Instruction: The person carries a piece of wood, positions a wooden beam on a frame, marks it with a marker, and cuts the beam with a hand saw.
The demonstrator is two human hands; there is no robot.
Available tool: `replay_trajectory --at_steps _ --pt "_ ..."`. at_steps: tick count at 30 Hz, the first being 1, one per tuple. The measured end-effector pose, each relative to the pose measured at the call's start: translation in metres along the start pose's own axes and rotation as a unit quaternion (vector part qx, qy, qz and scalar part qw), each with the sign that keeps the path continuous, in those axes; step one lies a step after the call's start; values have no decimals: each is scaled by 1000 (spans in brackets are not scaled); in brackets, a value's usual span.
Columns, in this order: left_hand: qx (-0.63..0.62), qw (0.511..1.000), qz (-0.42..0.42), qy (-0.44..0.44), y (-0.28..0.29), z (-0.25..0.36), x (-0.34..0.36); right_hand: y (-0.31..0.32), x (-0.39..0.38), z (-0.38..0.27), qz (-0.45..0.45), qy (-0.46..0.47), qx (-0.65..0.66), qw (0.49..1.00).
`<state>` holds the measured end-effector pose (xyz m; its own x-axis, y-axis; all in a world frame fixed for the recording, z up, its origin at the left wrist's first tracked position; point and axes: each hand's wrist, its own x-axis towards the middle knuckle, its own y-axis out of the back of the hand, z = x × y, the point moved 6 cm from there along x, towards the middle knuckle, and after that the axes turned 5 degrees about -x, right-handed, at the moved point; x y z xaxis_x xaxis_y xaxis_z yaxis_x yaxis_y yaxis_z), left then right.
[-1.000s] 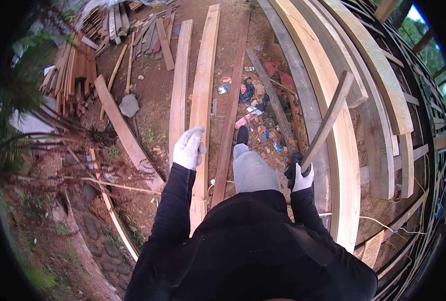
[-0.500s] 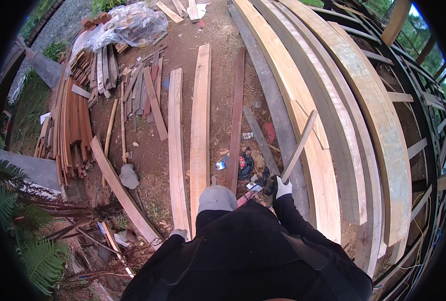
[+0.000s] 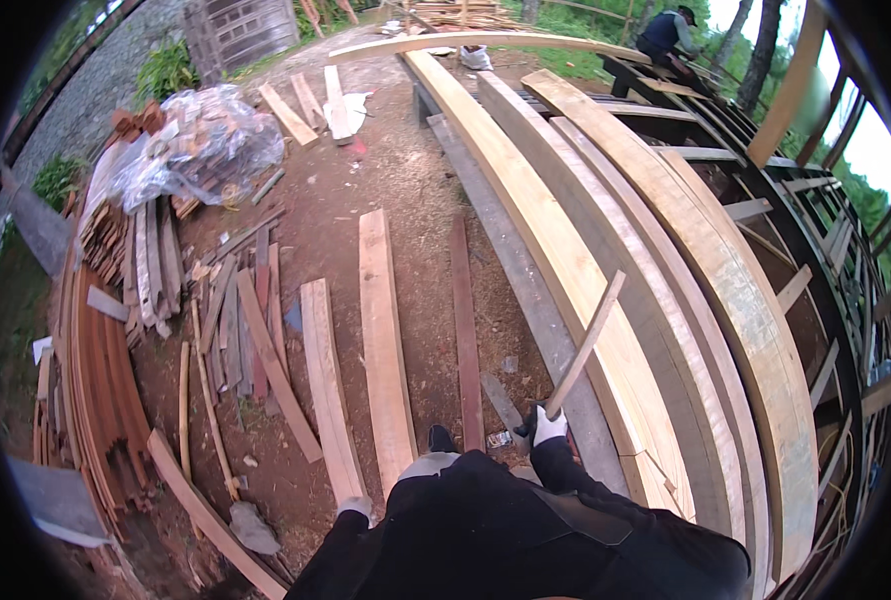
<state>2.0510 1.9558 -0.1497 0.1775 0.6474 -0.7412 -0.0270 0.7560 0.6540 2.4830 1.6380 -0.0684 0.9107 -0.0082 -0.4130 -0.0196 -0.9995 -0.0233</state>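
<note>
Wooden strip (image 3: 585, 340), thin and pale, rises from our gloved right hand (image 3: 547, 425), whose fingers close around its lower end; it slants up over the long curved planks (image 3: 565, 250). We judge we are carrying it, and next comes placing it. Our left hand (image 3: 353, 507) hangs low beside a ground board (image 3: 327, 390); its fingers we cannot tell.

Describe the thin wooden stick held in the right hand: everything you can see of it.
The stick is a narrow, flat, straight strip of pale, unfinished wood. It tilts upward and to the right from the gloved right hand, which is closed around its lower end. Its upper end stands in front of the long, curved, pale planks of the timber frame; whether it touches them cannot be told. No nails, marks or breaks show on it.
</note>
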Motion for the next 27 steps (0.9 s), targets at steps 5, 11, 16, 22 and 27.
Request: replay_trajectory --at_steps 5,11,16,22,27 --pt "-458 879 26 -130 262 235 107 -152 45 -161 -74 -87 65 991" --pt "-492 834 54 -245 434 445 165 -305 169 -259 -117 114 -137 977" --pt "-491 869 28 -53 406 458 365 -459 305 -311 -109 288 -371 876" --pt "-103 989 -69 78 354 368 438 -720 387 -386 -321 153 -176 918" --pt "-175 965 -112 160 412 403 488 -929 408 -441 -396 352 -330 781"
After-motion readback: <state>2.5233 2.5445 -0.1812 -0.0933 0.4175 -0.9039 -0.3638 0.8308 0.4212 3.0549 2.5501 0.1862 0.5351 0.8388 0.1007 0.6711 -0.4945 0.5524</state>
